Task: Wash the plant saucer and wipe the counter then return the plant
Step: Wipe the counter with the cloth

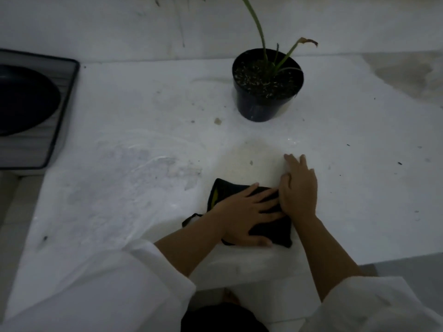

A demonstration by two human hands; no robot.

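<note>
Hands first: we have both of ours down on a folded black cloth [271, 228] near the front edge of the white counter [359, 188], at about 6 o'clock in our view. Our left hand [242, 219] lies flat on top of the cloth with its fingers spread wide and pointing toward 3 o'clock, the thumb along the cloth's near edge; it presses down and pinches nothing. Our right hand [298, 188] rests flat as well, fingers held close together and pointing toward 12 o'clock, its heel on the right part of the cloth and its fingertips reaching past the cloth onto bare counter. The two hands touch where the left fingertips meet the side of the right hand. A sliver of yellow shows at the cloth's far left corner, and a small tab sticks out at its near left.

Just beyond the right fingertips we see a pale, yellowish round stain [249, 161] on the counter. At 12 o'clock from it stands the plant [267, 85], upright in a black pot directly on the counter, with long green stems. Wet swirl marks [143, 168] sheen across the surface at 9 o'clock from the cloth, and dark specks are scattered toward 3 o'clock. At the far left, around 10 o'clock, a dark round saucer [24, 99] sits in a ribbed tray [60, 121]. White sleeves [119, 283] cover both our forearms up to mid-arm.
</note>
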